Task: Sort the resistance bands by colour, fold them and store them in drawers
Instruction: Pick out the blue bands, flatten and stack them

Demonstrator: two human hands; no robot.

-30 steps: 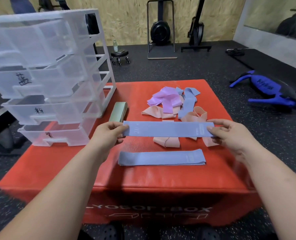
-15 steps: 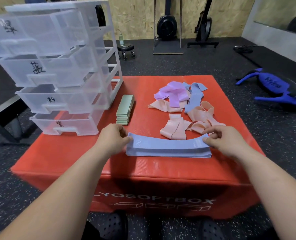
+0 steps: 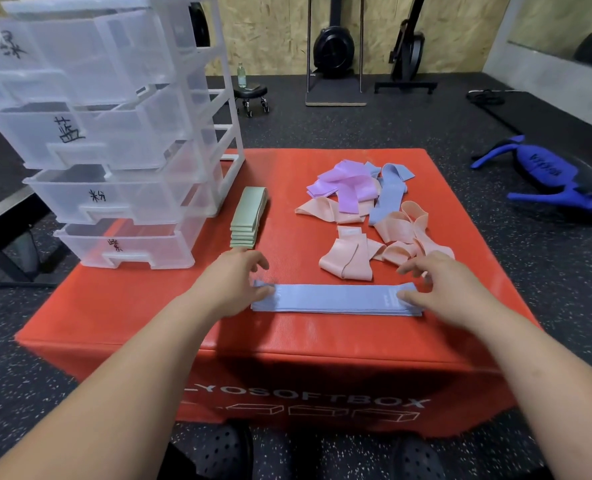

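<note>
A flat stack of blue bands [image 3: 336,299] lies across the front of the red soft box [image 3: 142,306]. My left hand [image 3: 232,282] rests at the stack's left end with its thumb on the fabric. My right hand [image 3: 436,289] touches the right end, thumb on top and fingers spread. A neat stack of green bands [image 3: 249,216] lies beside the clear drawer unit [image 3: 114,140], whose drawers are pulled out. Behind the blue stack lies a loose heap: pink bands [image 3: 367,251], purple bands [image 3: 343,185] and one more blue band [image 3: 389,192].
The drawer unit takes up the box's left rear corner. A blue gym bag [image 3: 551,174] lies on the dark floor to the right. A small stool with a bottle [image 3: 251,91] and exercise machines stand by the far wall. My shoes show below the box's front.
The blue band I held stretched in the air has come down onto the other blue band, forming one stack. Both hands have loosened from pinching its ends.
</note>
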